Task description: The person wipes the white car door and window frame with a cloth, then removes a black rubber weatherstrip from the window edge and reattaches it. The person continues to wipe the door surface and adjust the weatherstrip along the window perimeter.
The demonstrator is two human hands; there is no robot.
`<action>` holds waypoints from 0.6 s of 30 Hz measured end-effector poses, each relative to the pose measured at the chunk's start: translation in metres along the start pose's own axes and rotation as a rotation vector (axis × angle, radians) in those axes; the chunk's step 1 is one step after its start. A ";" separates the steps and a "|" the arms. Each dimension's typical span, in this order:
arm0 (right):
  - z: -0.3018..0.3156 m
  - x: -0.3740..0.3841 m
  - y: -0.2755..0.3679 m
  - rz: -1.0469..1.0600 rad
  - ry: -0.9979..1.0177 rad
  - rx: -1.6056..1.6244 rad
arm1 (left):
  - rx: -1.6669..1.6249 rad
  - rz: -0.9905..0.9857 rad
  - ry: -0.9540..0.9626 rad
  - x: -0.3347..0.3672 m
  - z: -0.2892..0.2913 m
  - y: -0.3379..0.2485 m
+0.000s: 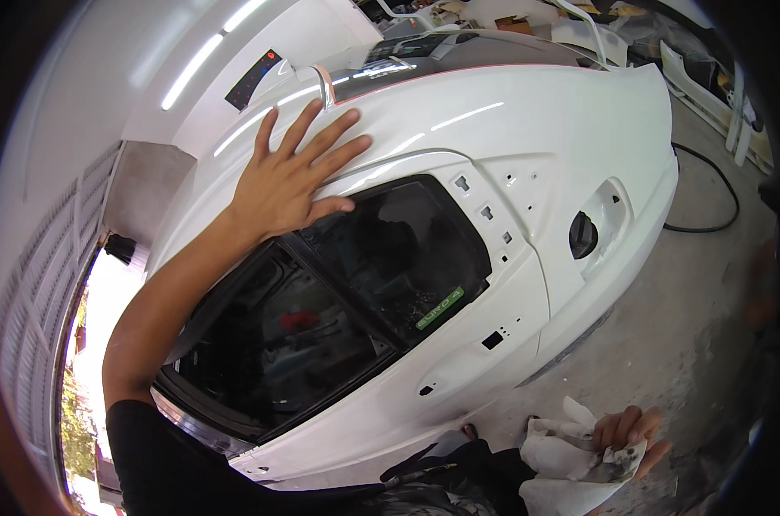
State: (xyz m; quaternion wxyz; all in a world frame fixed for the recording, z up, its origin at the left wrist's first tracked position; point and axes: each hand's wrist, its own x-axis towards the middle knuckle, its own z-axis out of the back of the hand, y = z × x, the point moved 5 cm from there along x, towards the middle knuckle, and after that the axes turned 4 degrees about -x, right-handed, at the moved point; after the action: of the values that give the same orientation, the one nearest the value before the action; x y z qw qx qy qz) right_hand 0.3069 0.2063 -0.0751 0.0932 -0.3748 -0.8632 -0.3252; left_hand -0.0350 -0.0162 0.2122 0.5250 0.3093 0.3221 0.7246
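Note:
My left hand point(295, 176) lies on the white car body point(527, 112), just above the dark side window point(398, 249), its fingers spread and nothing held. Low at the right, my right hand point(632, 437) is closed on a crumpled white cloth point(570, 464) with grey smudges, which hangs beside my clothes. The cloth is apart from the car. On the rear side panel, a black fuel filler cap point(583, 234) sits in an open round recess. Bare holes show in the door around the window, and a green sticker point(440, 309) is on the glass.
A black hose point(724, 215) curves over the grey concrete floor point(665, 344) at the right. White car parts point(708, 103) lie at the far right. A rolling shutter point(54, 232) stands on the left, with daylight beside it. Long ceiling lights point(192, 71) shine overhead.

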 end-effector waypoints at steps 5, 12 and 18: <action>0.013 0.002 0.000 0.002 0.001 -0.074 | -0.031 0.052 -0.033 0.005 -0.040 -0.010; -0.010 0.004 -0.011 -0.037 -0.021 -0.055 | 0.117 0.032 -0.304 0.113 -0.049 -0.072; -0.045 -0.013 -0.020 -0.079 0.094 -0.081 | -0.660 -0.314 -0.710 0.093 0.066 -0.227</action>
State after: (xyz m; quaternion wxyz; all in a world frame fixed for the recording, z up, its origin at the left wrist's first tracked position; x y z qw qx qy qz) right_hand 0.2982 0.1602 -0.0551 0.1054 -0.3281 -0.8582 -0.3805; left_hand 0.1205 0.1370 0.0822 0.7743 0.3019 -0.0796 0.5505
